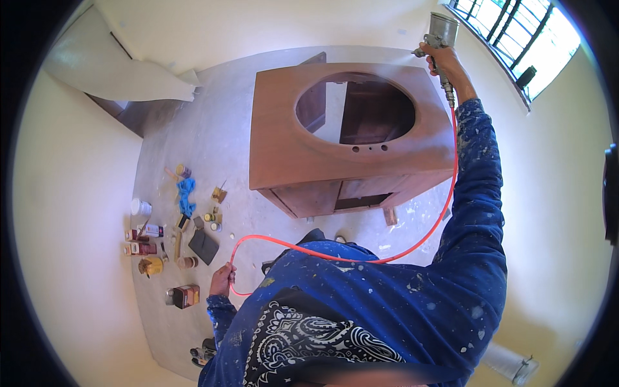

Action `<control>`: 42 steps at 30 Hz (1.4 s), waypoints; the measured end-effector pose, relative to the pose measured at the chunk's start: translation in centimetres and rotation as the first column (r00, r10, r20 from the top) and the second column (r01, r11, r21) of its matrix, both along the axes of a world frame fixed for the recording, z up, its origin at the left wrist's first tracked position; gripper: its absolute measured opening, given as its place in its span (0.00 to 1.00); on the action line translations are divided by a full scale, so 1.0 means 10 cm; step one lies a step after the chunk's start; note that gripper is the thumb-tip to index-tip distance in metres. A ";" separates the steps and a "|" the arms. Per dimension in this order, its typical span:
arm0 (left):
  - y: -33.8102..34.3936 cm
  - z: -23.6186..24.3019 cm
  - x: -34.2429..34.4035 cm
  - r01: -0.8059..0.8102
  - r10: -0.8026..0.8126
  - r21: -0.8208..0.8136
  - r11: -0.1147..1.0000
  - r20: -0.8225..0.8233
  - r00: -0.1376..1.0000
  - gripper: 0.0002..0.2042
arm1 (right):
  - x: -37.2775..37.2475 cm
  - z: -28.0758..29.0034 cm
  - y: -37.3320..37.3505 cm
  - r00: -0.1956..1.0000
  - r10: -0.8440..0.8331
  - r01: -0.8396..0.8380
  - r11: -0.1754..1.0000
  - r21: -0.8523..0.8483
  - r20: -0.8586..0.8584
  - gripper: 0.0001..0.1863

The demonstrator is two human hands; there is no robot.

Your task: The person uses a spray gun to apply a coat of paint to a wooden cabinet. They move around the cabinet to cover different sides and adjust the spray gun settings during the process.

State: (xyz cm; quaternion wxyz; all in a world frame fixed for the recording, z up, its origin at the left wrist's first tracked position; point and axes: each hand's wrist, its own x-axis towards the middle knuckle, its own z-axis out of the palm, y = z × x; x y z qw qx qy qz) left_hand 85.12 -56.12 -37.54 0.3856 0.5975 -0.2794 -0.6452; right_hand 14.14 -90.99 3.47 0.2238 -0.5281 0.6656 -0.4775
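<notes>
My right hand (445,61) is raised at the top right, gripping a metal spray gun (442,39) with a cup on top. A pale mist shows at its nozzle, above the far right corner of a brown wooden cabinet (277,122). The cabinet top has a large oval opening and small round holes. A red hose (406,251) runs from the gun's handle across my body to my left hand (224,277), whose fingers are closed on it low at the left, beside my paint-spotted blue sleeve.
Cans (184,297), tubs (141,207), a blue cloth (187,193) and a dark flat sheet (203,246) lie on the grey floor (213,116) at left. A white sheet (109,64) hangs at upper left. A barred window (516,39) is at upper right, a clear cylinder (516,364) at lower right.
</notes>
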 end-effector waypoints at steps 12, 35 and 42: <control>-0.26 0.12 -0.10 0.085 -0.085 -0.014 0.996 -0.001 0.996 0.20 | -1.17 0.00 0.28 0.942 -0.327 0.328 0.944 0.009 -0.069 0.19; -0.38 0.45 -0.10 0.079 -0.081 0.064 0.995 0.024 0.996 0.19 | -1.09 0.17 -0.07 0.973 -0.229 0.229 0.972 -0.042 0.023 0.19; -0.36 0.46 -0.03 0.095 -0.095 0.050 0.994 0.006 0.995 0.19 | -1.39 0.01 -0.19 0.742 -0.487 0.442 0.872 -0.211 -0.461 0.29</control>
